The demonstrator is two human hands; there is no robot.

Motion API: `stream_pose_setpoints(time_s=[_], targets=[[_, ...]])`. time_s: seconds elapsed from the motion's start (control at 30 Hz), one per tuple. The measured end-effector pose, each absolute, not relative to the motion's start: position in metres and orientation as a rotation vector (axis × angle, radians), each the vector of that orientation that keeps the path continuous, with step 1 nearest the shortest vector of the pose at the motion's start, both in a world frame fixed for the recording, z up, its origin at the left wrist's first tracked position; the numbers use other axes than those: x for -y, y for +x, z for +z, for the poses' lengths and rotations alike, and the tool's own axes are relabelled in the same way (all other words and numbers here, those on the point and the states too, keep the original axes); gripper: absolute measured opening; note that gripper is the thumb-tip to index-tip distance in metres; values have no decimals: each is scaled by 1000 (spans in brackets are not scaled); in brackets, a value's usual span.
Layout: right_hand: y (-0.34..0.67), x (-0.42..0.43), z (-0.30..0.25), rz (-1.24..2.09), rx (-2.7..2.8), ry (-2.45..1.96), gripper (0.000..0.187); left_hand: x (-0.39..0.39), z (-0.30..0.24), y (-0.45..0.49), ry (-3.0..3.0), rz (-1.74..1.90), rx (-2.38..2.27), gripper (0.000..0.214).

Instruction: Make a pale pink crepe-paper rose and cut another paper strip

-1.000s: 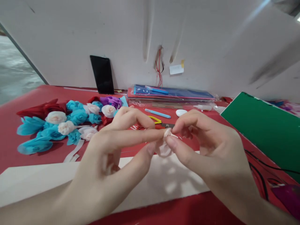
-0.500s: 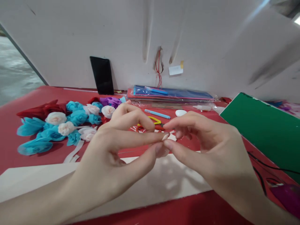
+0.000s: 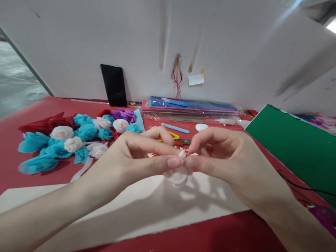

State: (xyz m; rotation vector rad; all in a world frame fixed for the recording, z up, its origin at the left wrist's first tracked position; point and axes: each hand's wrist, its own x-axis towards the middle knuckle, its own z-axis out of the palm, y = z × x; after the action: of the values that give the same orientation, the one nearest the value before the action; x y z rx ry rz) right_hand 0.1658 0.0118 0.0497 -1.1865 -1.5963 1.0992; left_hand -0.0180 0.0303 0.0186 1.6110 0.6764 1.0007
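Note:
Between my two hands is a small pale pinkish-white artificial flower (image 3: 178, 177). Its pointed tip shows above the fingertips and thin petals hang below. My left hand (image 3: 131, 157) pinches it between thumb and forefinger from the left. From the right, the thumb of my right hand (image 3: 233, 161) presses against the flower's base, with the forefinger curled above it. Fingers hide the flower's middle. A white sheet (image 3: 131, 213) lies beneath, catching the shadows of both hands.
At the left are several blue, white, red and purple artificial flowers (image 3: 86, 131). Scissors (image 3: 182, 142), a blue pen (image 3: 175, 128) and plastic-wrapped sheets (image 3: 194, 105) lie beyond my hands. A black phone (image 3: 114, 85) leans on the wall; a green board (image 3: 294, 150) is at right.
My left thumb and forefinger have closed in, and the left hand has lowered slightly. The flower now stands with its tip up and more petals showing below.

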Motion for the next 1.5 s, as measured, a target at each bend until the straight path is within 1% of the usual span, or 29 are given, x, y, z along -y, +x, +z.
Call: stream_pose_setpoints(time_s=[0.13,0.3,0.4,0.53,0.63,0.77,0.83,0.87,0.93,1.0,1.07,1.17,1.23,1.3,1.4,1.5], targets=[[170,-13,50,1161,1578,-1158,17,-30,15,-18,1486,979,-671,22],[175,-17,50,1093,1606,-1106,6,-31,15,-16,1464,1035,-675,18],[175,-17,48,1156,1685,-1133,13,-31,16,-15,1539,1070,-711,19],[173,-15,45,1320,1794,-1126,21,-31,17,-14,1696,1136,-746,20],[169,-14,43,1386,1802,-1122,20,-31,18,-13,1769,1164,-757,19],[165,-14,41,1354,1748,-1140,16,-33,18,-13,1813,1199,-778,21],[164,-14,40,1234,1762,-1144,15,-33,17,-14,1832,1232,-793,22],[164,-14,40,1114,1785,-1144,13,-33,17,-14,1850,1259,-809,24],[164,-13,39,778,1854,-1133,9,-32,17,-16,1907,1335,-866,24],[164,-12,39,401,1934,-1083,13,-30,17,-17,1975,1405,-940,14],[164,-11,37,70,1996,-1006,14,-28,18,-18,2026,1430,-1003,11],[165,-10,34,-284,2052,-938,16,-26,20,-17,2145,1340,-1001,12],[167,-10,32,-414,2098,-912,20,-25,23,-14,2212,1233,-982,17],[168,-9,31,-463,2133,-885,23,-24,26,-11,2190,1153,-978,23],[168,-8,31,-452,2139,-856,28,-22,29,-8,2066,1080,-955,26],[167,-8,34,-392,2114,-866,37,-21,29,-9,1970,1060,-949,27]])
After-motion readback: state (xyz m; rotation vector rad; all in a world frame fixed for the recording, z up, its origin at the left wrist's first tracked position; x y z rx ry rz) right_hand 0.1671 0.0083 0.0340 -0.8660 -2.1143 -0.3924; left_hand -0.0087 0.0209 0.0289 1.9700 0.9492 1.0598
